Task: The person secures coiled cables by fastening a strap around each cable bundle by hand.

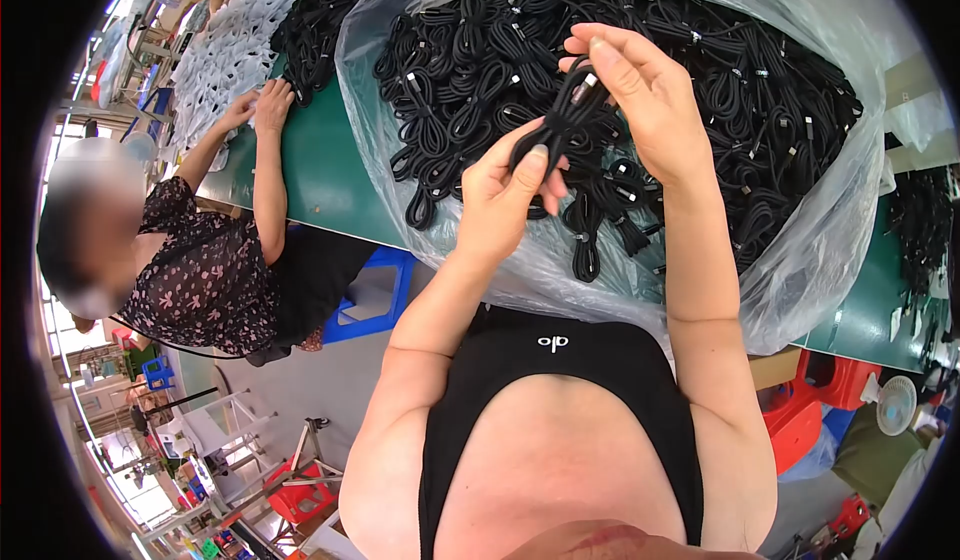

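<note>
A coiled black cable [570,120], tied at its middle, is held up over the pile in front of me. My left hand [505,192] is closed around its lower loops, thumb on top. At the cable's upper end, the thumb and fingers of my right hand [650,100] close on the loop, near a light metal connector [589,81]. Exactly where those fingertips touch is partly hidden. Beneath both hands, many similar bundled black cables [460,90] lie in a large clear plastic bag [375,150], its sides folded open.
The bag rests on a green table [325,165]. To the left, a person [205,280] works at the same table beside white items [235,50] and more black cables [310,50]. A blue stool [385,295] is under the table; red stools [800,410] stand at right.
</note>
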Tool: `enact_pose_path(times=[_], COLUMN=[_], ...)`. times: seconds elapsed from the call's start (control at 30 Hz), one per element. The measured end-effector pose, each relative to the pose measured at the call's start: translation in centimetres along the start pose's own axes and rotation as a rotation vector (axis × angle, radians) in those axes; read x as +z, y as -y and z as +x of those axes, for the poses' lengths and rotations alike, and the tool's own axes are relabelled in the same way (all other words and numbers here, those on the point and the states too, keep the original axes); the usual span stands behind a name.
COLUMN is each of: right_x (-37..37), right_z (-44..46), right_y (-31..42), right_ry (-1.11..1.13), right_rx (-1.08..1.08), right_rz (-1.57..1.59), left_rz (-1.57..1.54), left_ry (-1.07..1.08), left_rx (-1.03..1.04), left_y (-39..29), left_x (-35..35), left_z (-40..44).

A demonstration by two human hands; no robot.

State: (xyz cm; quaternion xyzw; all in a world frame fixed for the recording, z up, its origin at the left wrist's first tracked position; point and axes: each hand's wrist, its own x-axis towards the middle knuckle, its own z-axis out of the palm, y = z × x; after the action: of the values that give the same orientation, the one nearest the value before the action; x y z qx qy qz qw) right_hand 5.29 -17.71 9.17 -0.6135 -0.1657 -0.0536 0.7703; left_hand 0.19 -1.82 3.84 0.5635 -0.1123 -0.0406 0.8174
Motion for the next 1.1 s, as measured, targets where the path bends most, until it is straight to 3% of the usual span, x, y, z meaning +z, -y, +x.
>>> enact_pose_path(times=[0.07, 0.2, 0.3, 0.37, 0.43, 0.47, 0.57, 0.7, 0.77, 0.87, 0.9, 0.97, 1.03, 1.07, 1.1], right_x=[0.1, 1.9, 3.2, 3.8, 4.1, 4.4, 4.7, 5.8, 6.4, 5.9, 5.1, 1.7, -2.6, -4.1, -5.6], right_z=[0.0, -0.3, -0.9, -1.2, -1.0, -1.3, -1.6, -2.2, -2.2, -1.1, -0.3, 2.2, 4.0, 4.0, 3.8], right_y=[-0.4, -2.0, -2.4, -1.8, -2.2, -2.0, -2.1, -3.6, -4.1, -4.1, -4.2, -3.9, -3.6, -3.6, -3.8], right_ry=[-0.005, -0.067, -0.127, -0.132, -0.119, -0.119, -0.059, 0.073, 0.088, 0.029, 0.012, -0.224, -0.348, -0.447, -0.463], right_rx=[0.012, -0.044, -0.167, -0.1, -0.175, -0.11, 0.19, -0.052, -0.158, -0.286, -0.343, -0.632, -0.723, -0.65, -0.554], right_rz=[0.026, -0.246, -0.082, 0.045, -0.191, -0.234, 0.177, -0.164, -0.257, -0.502, -0.609, -1.073, -1.41, -1.596, -1.732], left_rz=[0.213, 0.317, 0.33, 0.125, 0.023, 0.04, 0.135, -0.274, -0.221, 0.096, 0.217, 0.416, 0.714, 0.868, 0.898], left_ry=[-0.095, -0.263, -0.311, -0.302, -0.35, -0.308, -0.167, 0.008, -0.135, -0.145, -0.123, -0.063, 0.031, 0.077, 0.058], left_rx=[0.11, 0.295, 0.216, 0.2, 0.182, 0.156, 0.06, -0.233, -0.269, -0.217, -0.16, -0.051, 0.305, 0.483, 0.509], left_y=[0.2, 1.1, 0.9, 0.9, 0.9, 1.3, 2.3, 3.3, 3.7, 3.8, 2.5, 2.6, 3.1, 3.1, 3.2], left_x=[-0.1, -0.4, -1.3, -1.2, -0.8, -1.2, -2.0, -1.9, -2.0, -4.0, -4.1, -5.7, -6.4, -6.7, -6.7], left_z=[-0.2, 0.0, 0.3, 0.1, 0.1, -0.3, -1.8, -3.2, -3.6, -2.7, -2.2, -1.6, -0.1, 0.2, 0.2])
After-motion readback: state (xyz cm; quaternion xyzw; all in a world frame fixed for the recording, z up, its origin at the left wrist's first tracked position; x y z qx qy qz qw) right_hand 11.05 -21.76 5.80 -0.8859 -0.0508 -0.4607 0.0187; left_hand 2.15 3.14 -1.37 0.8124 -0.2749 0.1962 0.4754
